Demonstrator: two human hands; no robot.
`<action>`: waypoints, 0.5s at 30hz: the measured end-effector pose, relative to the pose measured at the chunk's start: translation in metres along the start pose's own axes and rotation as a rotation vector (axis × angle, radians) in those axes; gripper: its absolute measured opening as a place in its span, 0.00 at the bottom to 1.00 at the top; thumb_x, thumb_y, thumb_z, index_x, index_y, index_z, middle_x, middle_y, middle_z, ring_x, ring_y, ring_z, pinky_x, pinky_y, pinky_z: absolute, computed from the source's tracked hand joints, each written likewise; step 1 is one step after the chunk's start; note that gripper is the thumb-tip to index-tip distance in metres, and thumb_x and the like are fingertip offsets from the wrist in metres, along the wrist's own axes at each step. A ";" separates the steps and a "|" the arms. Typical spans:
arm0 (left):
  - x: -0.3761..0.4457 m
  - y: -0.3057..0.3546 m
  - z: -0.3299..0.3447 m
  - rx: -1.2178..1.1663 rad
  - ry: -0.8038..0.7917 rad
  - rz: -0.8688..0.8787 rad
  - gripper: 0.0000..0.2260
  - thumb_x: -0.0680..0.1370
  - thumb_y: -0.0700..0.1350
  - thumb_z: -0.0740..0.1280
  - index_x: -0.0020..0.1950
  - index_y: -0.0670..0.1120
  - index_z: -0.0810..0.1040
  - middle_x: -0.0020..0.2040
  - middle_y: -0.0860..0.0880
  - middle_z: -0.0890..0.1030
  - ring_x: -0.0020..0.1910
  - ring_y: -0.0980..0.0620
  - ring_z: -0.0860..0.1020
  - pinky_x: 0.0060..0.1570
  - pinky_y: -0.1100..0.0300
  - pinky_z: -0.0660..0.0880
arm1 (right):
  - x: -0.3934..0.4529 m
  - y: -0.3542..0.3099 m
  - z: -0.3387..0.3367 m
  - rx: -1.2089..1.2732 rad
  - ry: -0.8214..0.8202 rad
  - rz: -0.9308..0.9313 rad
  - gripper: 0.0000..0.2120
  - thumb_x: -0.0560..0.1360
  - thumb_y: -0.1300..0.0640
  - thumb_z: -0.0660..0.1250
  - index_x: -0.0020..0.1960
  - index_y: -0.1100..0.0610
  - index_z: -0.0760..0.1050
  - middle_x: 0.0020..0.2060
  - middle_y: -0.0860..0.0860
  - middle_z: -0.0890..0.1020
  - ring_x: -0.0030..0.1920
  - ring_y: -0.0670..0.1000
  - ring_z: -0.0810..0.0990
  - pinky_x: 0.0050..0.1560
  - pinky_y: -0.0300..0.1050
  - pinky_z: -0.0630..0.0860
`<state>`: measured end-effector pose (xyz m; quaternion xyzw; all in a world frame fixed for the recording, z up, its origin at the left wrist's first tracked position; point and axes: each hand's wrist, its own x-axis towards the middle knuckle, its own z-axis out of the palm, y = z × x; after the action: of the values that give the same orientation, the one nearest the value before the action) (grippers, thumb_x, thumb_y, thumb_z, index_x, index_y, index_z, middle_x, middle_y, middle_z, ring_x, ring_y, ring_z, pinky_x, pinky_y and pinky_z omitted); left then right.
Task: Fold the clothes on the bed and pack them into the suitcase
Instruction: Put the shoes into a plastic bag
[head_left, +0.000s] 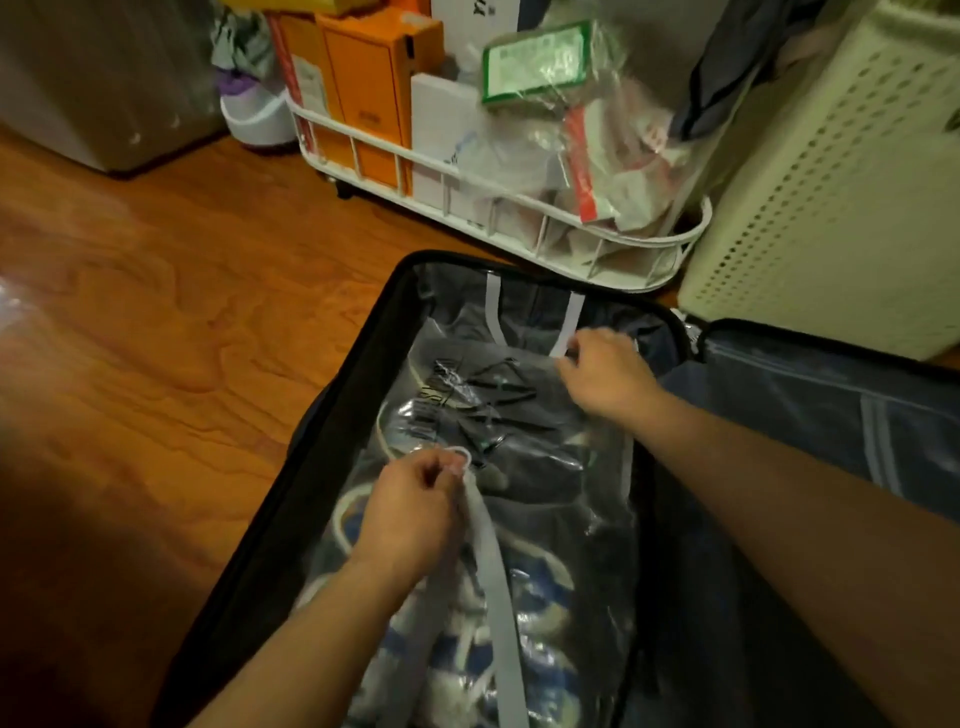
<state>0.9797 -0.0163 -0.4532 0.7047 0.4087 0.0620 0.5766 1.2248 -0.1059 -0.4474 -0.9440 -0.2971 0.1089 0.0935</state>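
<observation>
A black suitcase lies wide open on the wooden floor. Its left half holds folded clothes inside a clear plastic bag, dark fabric on top and blue-and-white fabric nearer me. My left hand is closed on the end of the near grey strap, which runs over the bag toward me. My right hand pinches the end of the far grey strap coming from the suitcase's far edge. The lid half at right shows a dark blue zipped lining.
A white wire cart full of orange boxes and bagged papers stands just beyond the suitcase. A cream perforated laundry basket stands at the right. A grey bin and a white shoe are at far left.
</observation>
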 end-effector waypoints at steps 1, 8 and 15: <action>0.010 -0.009 0.000 0.021 0.023 0.023 0.09 0.83 0.46 0.65 0.46 0.49 0.83 0.41 0.52 0.83 0.43 0.58 0.81 0.40 0.66 0.72 | 0.027 -0.001 0.007 -0.014 -0.026 0.006 0.23 0.82 0.43 0.58 0.68 0.57 0.74 0.66 0.59 0.76 0.68 0.62 0.72 0.65 0.55 0.71; 0.048 -0.033 -0.005 0.248 0.034 0.050 0.07 0.83 0.46 0.65 0.46 0.52 0.79 0.41 0.56 0.82 0.41 0.62 0.79 0.39 0.70 0.72 | 0.082 -0.013 0.051 0.098 -0.591 0.104 0.29 0.83 0.35 0.50 0.67 0.51 0.79 0.67 0.54 0.77 0.65 0.57 0.75 0.66 0.49 0.70; 0.062 -0.047 0.002 0.099 -0.133 -0.054 0.09 0.82 0.45 0.66 0.44 0.50 0.82 0.41 0.54 0.85 0.45 0.58 0.82 0.51 0.60 0.77 | 0.142 0.009 0.068 0.498 -0.394 0.513 0.09 0.83 0.59 0.60 0.55 0.64 0.75 0.48 0.59 0.78 0.45 0.57 0.76 0.53 0.48 0.73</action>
<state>0.9981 0.0229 -0.5183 0.7237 0.3910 -0.0209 0.5683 1.3253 -0.0229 -0.5357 -0.8970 -0.0289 0.3761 0.2305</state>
